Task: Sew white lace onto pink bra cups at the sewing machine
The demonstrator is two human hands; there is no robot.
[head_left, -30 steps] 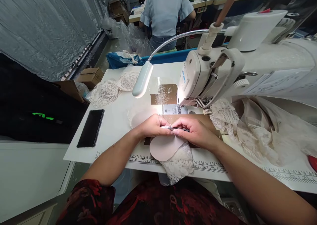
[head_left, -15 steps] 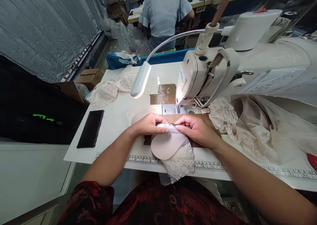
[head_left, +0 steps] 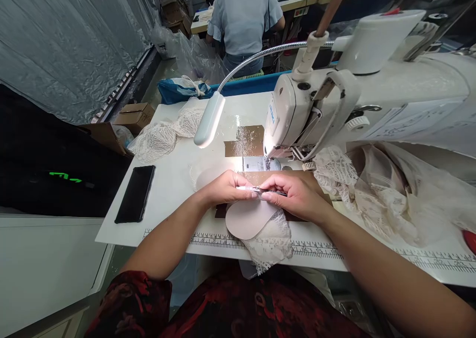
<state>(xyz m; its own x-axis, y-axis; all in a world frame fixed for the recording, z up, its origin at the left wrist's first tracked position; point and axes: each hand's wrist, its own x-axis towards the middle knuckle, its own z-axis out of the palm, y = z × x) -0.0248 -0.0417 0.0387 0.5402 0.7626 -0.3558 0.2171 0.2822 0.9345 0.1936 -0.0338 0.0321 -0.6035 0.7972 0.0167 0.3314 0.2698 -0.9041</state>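
Note:
Just in front of the sewing machine's needle area, both hands pinch the folded upper edge of a lace bra cup [head_left: 250,220]. Its smooth pale pad faces up, and a white lace panel [head_left: 270,241] hangs over the table's front edge. My left hand [head_left: 227,187] is closed on the left end of the fold, thumb on top. Close beside it, my right hand [head_left: 293,193] is closed on the right end. A slim dark metal tool [head_left: 275,192] shows between the right fingers; its kind is mostly hidden.
The white sewing machine [head_left: 286,115] stands directly beyond my hands, under a bendable lamp [head_left: 210,120]. Lace cups [head_left: 159,140] and a black phone [head_left: 135,194] lie left. Lace and sheer fabric [head_left: 379,194] are heaped right. A printed ruler [head_left: 308,249] runs along the front edge. A person [head_left: 243,21] sits ahead.
The fold between my fingers has tipped so its lace face shows less, and more of the metal tool is visible. My right fingers have shifted slightly left.

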